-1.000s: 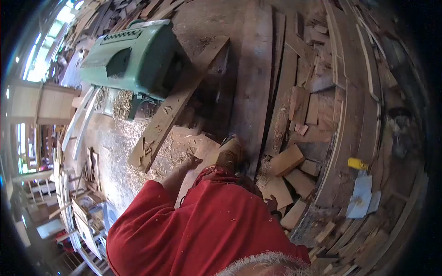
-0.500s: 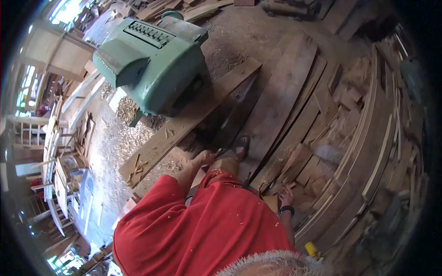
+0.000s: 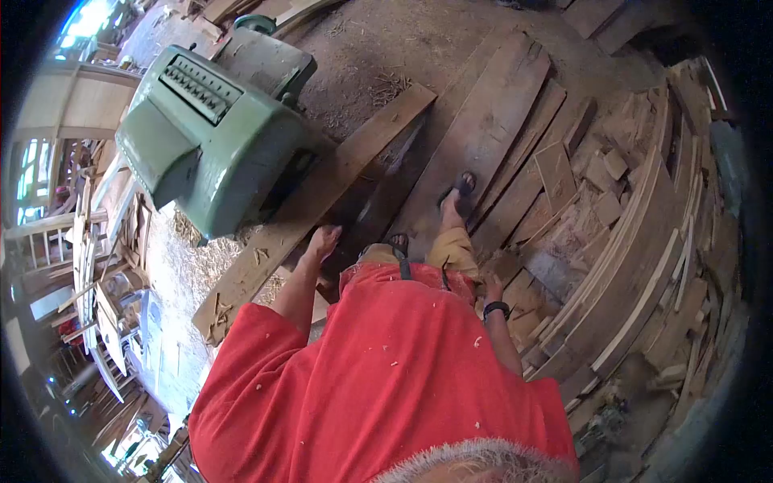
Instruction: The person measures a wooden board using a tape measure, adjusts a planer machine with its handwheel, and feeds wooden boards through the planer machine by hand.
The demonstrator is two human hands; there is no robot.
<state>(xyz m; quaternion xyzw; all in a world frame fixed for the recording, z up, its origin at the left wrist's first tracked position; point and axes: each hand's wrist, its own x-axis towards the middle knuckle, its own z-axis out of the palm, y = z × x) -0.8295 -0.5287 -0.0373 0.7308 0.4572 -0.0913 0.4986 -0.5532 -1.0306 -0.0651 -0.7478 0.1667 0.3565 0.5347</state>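
My left hand [image 3: 324, 241] is beside the near edge of a long plank [image 3: 346, 181] strewn with wood shavings. Its fingers are foreshortened, and I cannot tell whether it touches the plank. No object shows in it. Low by my right thigh hangs my right hand [image 3: 491, 287], a dark band [image 3: 497, 307] around the wrist. Its fingers look loosely apart and hold nothing I can see. Across the plank stands a green woodworking machine [image 3: 241, 153]. A wide board [image 3: 491, 121] lies on the floor ahead, by my sandalled foot [image 3: 461, 187].
Stacked long boards [image 3: 644, 274] curve along the right side, with offcuts [image 3: 555, 173] between them and the wide board. Pale shavings [image 3: 189, 266] cover the floor at left. Wooden frames and slats [image 3: 84, 241] stand at the far left.
My body is more upright and one foot is forward on the wide board. My left hand has come off the knee area toward the plank; my right hand has moved up from the offcuts.
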